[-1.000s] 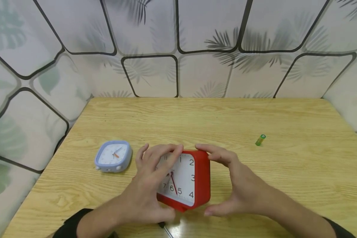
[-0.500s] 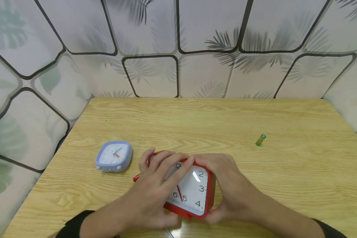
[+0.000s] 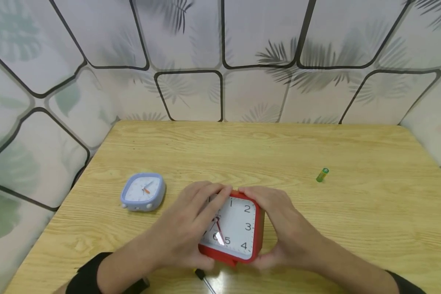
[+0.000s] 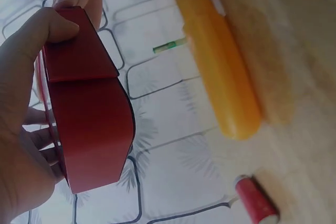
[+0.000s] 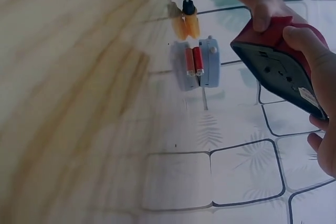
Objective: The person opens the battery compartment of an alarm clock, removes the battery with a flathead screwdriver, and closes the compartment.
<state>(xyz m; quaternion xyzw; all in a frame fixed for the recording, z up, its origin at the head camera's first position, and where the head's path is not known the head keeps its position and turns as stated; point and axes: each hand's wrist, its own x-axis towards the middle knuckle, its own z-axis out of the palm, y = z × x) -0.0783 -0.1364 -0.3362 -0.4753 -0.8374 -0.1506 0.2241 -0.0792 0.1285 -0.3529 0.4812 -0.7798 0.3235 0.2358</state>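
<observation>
A square red clock (image 3: 229,230) with a white dial is held between both hands, raised off the table in the wrist views. My left hand (image 3: 183,228) grips its left side, fingers over the top and part of the dial, thumb at the bottom. My right hand (image 3: 284,232) grips the right side with thumb below and fingers on the top corner. The clock's dark back (image 5: 278,69) faces the right wrist camera. Under the clock lies a screwdriver (image 4: 220,66) with a yellow handle; a red battery (image 4: 256,200) lies near it, hidden in the head view.
A small light blue alarm clock (image 3: 143,192) sits to the left on the wooden table (image 3: 242,151). Towards the back right stands a green battery (image 3: 322,175). A patterned backdrop (image 3: 191,96) rises behind the table's far edge.
My right hand, apart from the red clock a second ago, has closed in and grips its right side. The clock has shifted slightly right and its dial has turned more towards the head camera.
</observation>
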